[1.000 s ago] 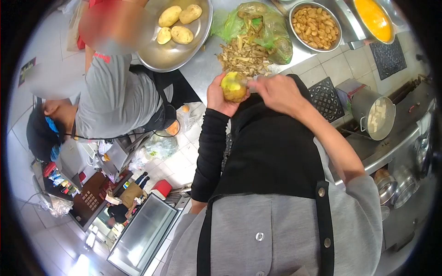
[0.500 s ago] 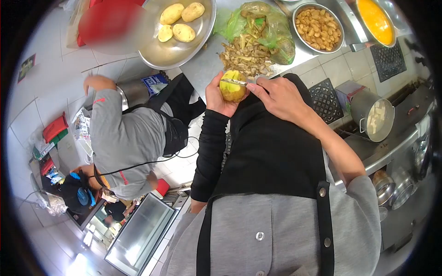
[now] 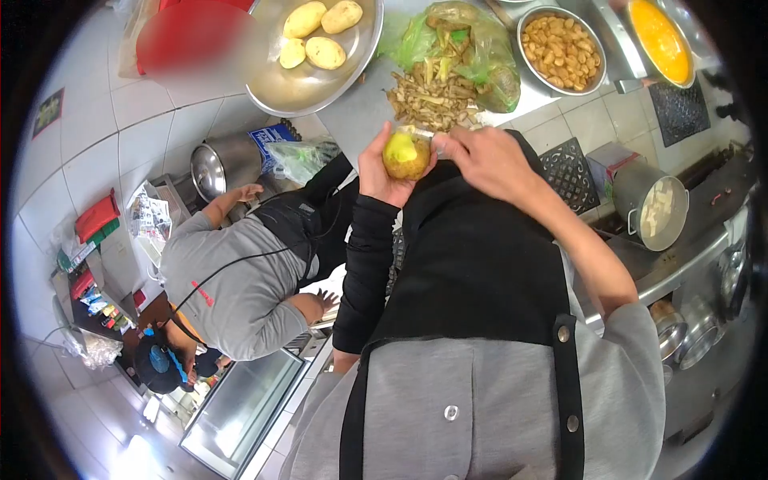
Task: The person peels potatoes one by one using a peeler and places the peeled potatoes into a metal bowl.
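metal counter (image 3: 350, 114) beyond, left hand (image 3: 382, 178) cupping a part-peeled potato (image 3: 406, 157), right hand (image 3: 490, 162) closed around a peeler (image 3: 426, 134)

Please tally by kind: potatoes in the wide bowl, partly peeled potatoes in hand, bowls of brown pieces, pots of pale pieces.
Potatoes in the wide bowl: 4
Partly peeled potato in the left hand: 1
Bowl of brown pieces: 1
Pot of pale pieces: 1
Total: 7

Partly peeled, yellow-fleshed potato (image 3: 406, 157)
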`<state>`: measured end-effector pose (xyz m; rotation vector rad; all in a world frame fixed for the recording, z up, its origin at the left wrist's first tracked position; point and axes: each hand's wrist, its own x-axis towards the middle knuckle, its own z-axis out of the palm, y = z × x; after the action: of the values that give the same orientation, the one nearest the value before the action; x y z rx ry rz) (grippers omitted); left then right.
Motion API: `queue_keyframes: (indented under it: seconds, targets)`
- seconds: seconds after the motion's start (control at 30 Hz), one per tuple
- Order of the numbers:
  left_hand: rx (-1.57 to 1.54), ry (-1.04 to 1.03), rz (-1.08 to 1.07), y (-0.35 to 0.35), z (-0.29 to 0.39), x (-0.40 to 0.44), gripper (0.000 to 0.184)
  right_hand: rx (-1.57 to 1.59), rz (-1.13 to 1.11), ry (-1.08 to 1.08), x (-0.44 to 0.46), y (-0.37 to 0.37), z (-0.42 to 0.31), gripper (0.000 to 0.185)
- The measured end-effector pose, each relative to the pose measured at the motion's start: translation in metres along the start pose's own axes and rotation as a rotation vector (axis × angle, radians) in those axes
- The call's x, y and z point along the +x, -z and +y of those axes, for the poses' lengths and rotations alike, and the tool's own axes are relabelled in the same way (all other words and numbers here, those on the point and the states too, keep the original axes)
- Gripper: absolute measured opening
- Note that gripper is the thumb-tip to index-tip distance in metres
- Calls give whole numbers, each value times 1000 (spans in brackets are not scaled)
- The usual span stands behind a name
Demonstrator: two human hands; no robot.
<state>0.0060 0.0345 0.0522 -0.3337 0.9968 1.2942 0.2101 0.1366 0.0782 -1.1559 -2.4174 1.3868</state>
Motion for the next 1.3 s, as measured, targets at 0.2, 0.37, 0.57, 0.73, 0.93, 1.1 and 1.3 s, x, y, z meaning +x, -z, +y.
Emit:
queue_keyframes:
  seconds: [0.2, 0.37, 0.57, 0.73, 0.93, 1.1, 1.3]
  targets:
    - [88, 9, 6, 22, -2, 12, 50, -118, 36, 56, 3, -19, 18, 51]
    - [112, 26, 78, 2, 8, -16, 52, -140, 17, -125, 9, -6, 38, 54]
    - [81, 48, 15, 12, 7, 2, 55, 60, 21, 108, -6, -3, -3, 54]
    - [333, 53, 97, 10, 10, 4, 56, -213, 10, 131, 7, -15, 25, 54]
    - [261, 17, 133, -8, 13, -8, 56, -133, 16, -79, 10, -2, 36, 60]
    - [229, -26, 145, -9, 4, 0, 49, 40, -32, 16, -5, 7, -1, 58]
    - [269, 23, 122, 9, -1, 13, 47, -136, 2, -73, 19, -12, 41, 61]
